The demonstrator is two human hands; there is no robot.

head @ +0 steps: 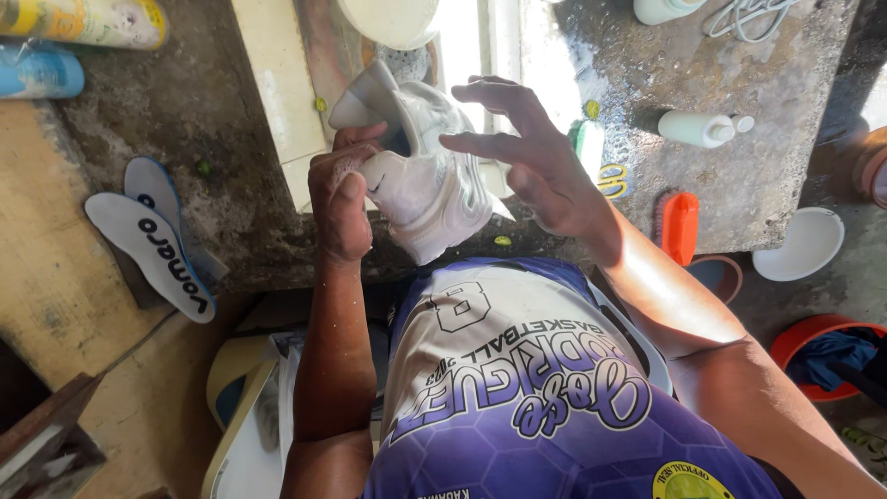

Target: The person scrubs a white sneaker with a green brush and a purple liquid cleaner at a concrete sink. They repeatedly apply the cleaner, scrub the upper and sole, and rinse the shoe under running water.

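Left hand [340, 199]: grip clenched on the white sneaker [427, 171], thumb pressed on its near edge, fingers wrapped behind the heel end.
Right hand [528, 152]: released, fingers spread and stretched, palm hovering just beside the sneaker's right side; cannot tell whether any fingertip touches it.
White sneaker: held up in the air above the near edge of the desk [776, 83], between the two hands, tilted, opening turned away from the body; surface looks wet or soapy.
Desk: rough grey concrete slab, damp and stained, with a pale tiled strip [277, 83] running across it behind the sneaker.
Insoles [152, 240]: two pale insoles with blue edges, lying side by side and overlapping on the left part of the desk, well apart from the hands.
Scrub brush [680, 226]: orange back, lying on the desk near the right forearm.
Squeeze bottle [702, 128]: small, whitish, on its side on the desk, right of the right hand.
White lid [800, 244]: round, at the desk's right edge.
Spray cans [55, 42]: one yellow, one blue, lying at top left.
Red basin [827, 356]: low right, blue cloth inside.
Torso: purple and white jersey fills the lower middle.
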